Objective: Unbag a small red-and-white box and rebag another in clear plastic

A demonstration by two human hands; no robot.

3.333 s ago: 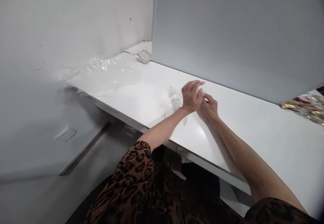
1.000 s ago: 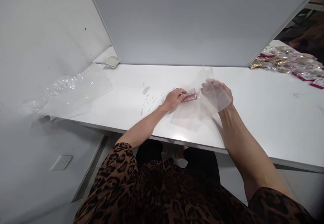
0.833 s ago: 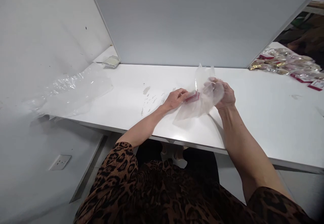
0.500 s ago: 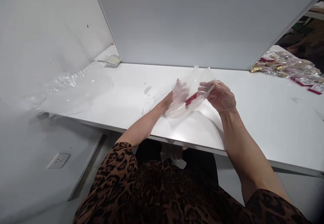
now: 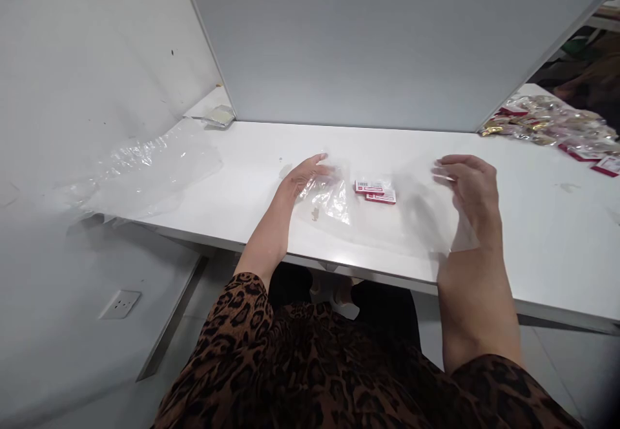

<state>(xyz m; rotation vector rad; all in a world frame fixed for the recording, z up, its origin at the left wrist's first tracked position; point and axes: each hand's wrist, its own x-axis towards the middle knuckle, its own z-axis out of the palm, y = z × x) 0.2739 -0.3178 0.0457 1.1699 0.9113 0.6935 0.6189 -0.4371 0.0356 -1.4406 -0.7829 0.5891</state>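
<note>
A clear plastic bag (image 5: 407,232) is spread on the white table in front of me. Two small red-and-white labelled packets (image 5: 375,192) show at its middle, overlapping, with a barcode facing up. Whether they lie inside the film or on it, I cannot tell. My left hand (image 5: 312,172) holds the bag's crinkled left side, fingers curled with film around the fingertips. At the far right of the bag my right hand (image 5: 469,180) has its fingers bent together on the thin film's edge; the fingertips are slightly blurred.
Loose clear plastic sheeting (image 5: 150,170) lies at the table's left end by the wall. A small wrapped packet (image 5: 219,117) sits in the back left corner. Several bagged items with red labels (image 5: 557,125) are heaped at the right. A grey panel (image 5: 339,48) stands behind the table.
My hands have moved apart, the right one to the right and the left one slightly left. The bag has gone from raised and folded to spread low, and the packets now show their labels.
</note>
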